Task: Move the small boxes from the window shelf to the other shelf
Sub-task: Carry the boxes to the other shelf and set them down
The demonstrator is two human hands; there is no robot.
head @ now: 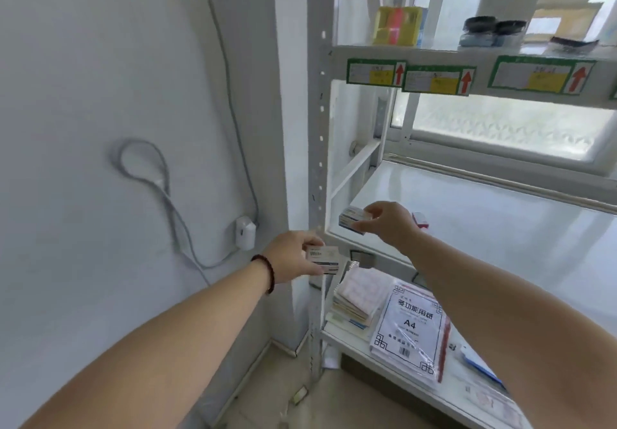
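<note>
Hands: left hand (293,256) pinching one box (323,259) off the shelf's (500,228) left edge; right hand (389,223) pinching another box (354,218) over the shelf corner.
Remaining: red box (420,219) sitting behind the right hand.
Risk: thin fingertip pinches possibly slipping, dropping boxes floorward.

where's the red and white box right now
In the head view, the small red and white box sits on the white middle shelf by the window, just right of the right hand.
</note>
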